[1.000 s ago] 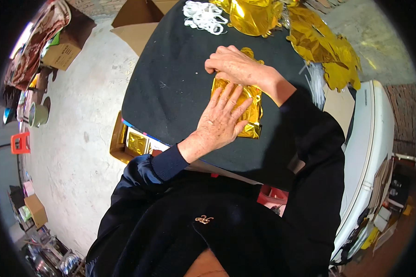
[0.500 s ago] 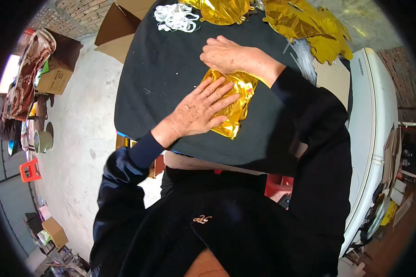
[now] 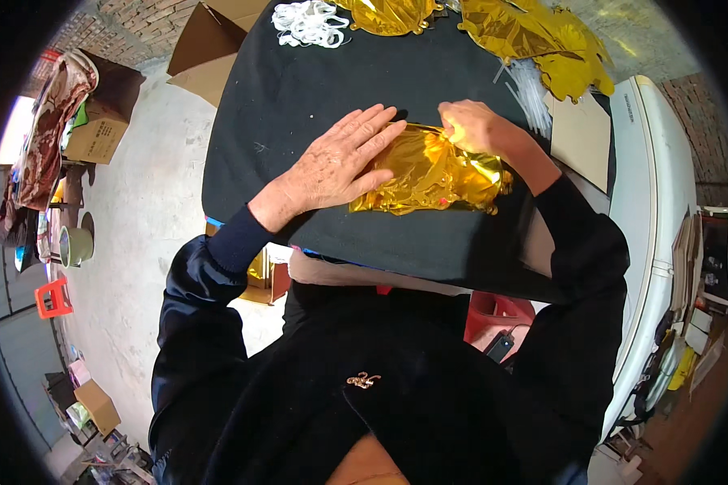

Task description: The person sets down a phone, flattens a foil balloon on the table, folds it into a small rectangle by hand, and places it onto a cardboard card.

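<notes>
A shiny gold foil balloon (image 3: 429, 179), flat and creased, lies on the black-clothed table (image 3: 299, 105) in front of me. My left hand (image 3: 336, 162) rests on its left edge, fingers stretched out. At its upper right edge, my right hand (image 3: 471, 129) is closed, the fingers bent round a bit of the foil. More flat gold foil balloons (image 3: 534, 40) are piled at the table's far right, and another gold foil balloon (image 3: 392, 14) lies at the far middle. A tangle of white ribbon (image 3: 309, 24) sits at the far left.
Thin clear sticks (image 3: 530, 97) and a cardboard sheet (image 3: 578, 137) lie at the table's right side. A long white appliance (image 3: 647, 210) stands to the right. An open cardboard box (image 3: 206, 48) is beyond the left corner, and a red stool (image 3: 52, 298) stands on the floor.
The gold foil is now spread wider toward the right. My right hand has come nearer and to the right with the foil's edge; my left hand has shifted slightly up and left.
</notes>
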A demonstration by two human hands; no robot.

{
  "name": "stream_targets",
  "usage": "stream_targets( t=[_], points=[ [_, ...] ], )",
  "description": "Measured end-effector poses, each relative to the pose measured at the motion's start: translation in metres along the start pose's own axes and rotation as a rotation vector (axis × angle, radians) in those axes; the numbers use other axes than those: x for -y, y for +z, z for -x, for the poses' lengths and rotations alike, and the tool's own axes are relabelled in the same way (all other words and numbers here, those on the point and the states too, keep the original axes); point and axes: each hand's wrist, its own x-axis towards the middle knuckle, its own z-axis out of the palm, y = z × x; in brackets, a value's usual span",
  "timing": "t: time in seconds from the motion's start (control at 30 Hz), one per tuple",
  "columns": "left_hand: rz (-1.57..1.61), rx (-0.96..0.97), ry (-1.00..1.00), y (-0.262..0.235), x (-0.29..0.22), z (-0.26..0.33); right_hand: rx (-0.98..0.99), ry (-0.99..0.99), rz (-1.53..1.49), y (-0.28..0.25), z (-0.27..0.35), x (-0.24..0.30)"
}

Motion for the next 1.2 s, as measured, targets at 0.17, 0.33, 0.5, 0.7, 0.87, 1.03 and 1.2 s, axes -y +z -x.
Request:
stream_targets(
  t=[0.17,0.33,0.5,0.7,0.87,1.03,1.2],
  points=[
    [-0.012,-0.049,-0.052,0.024,-0.01,-0.007,-0.265,-0.005,-0.106,0.027,0.029,-0.012],
    [-0.172,-0.019,-0.056,0.044,-0.014,-0.014,-0.357,0.005,-0.094,0.042,0.036,-0.018],
    [-0.204,-0.018,-0.071,0.046,-0.018,-0.015,-0.426,0.03,-0.101,0.054,0.036,-0.024],
    [-0.219,0.002,-0.093,0.045,-0.021,-0.011,-0.429,-0.011,-0.363,0.04,0.044,-0.008],
    [-0.215,0.017,-0.102,0.045,-0.022,-0.016,-0.571,-0.047,-0.298,0.051,0.043,-0.01],
    [-0.227,0.019,-0.099,0.044,-0.021,-0.016,-0.577,-0.013,-0.234,0.05,0.041,-0.009],
    [-0.228,0.024,-0.1,0.05,-0.019,-0.015,-0.747,0.071,0.079,0.037,0.052,0.023]
  ],
)
